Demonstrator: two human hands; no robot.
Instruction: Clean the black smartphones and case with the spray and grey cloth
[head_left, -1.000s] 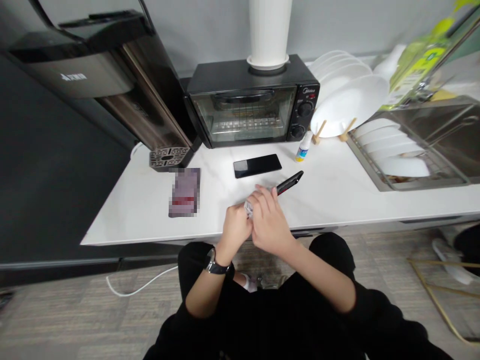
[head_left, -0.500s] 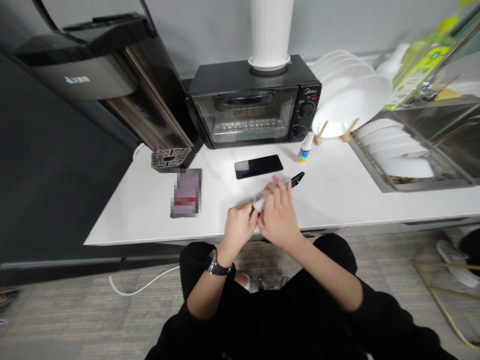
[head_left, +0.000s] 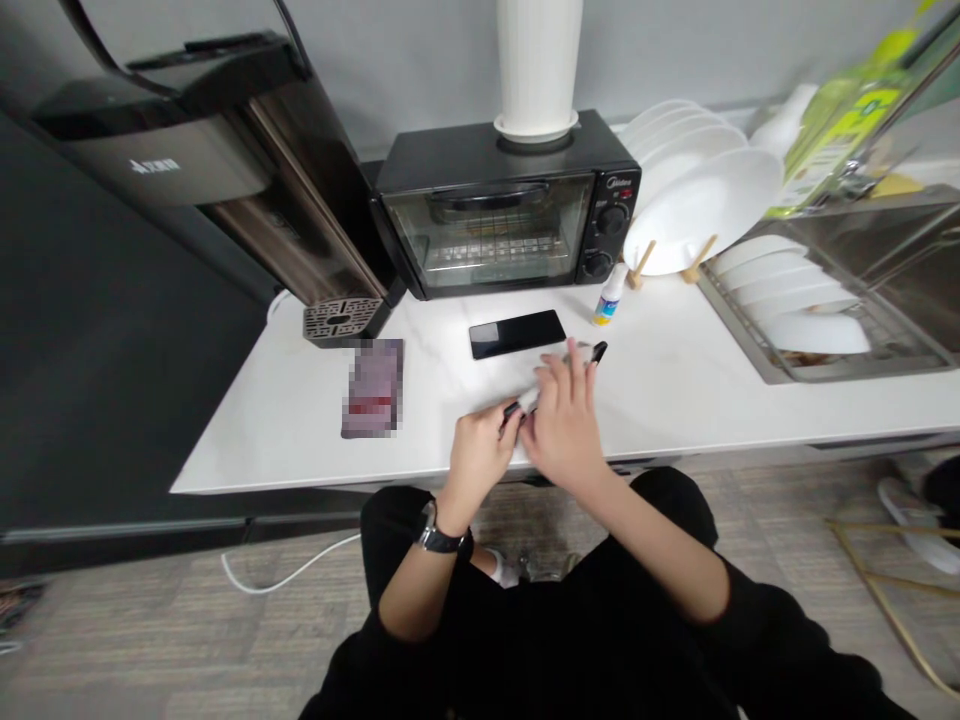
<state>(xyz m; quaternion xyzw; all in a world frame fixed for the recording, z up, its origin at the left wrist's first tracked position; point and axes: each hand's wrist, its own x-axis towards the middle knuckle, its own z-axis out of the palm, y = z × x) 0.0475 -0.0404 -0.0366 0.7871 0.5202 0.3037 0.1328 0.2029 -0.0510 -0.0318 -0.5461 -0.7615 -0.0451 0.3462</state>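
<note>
Two hands on one slim black device — you've got it over the desk near the front edge, tilted up to the right. Your left hand has its grip closed on the near end. Your right hand lies across the middle, its grip holding a white wipe against the device, fingers mostly straight. Far end pokes out past your fingertips. Just beyond: black phone flat on the desk, small spray bottle upright to its right — toaster oven behind both.
</note>
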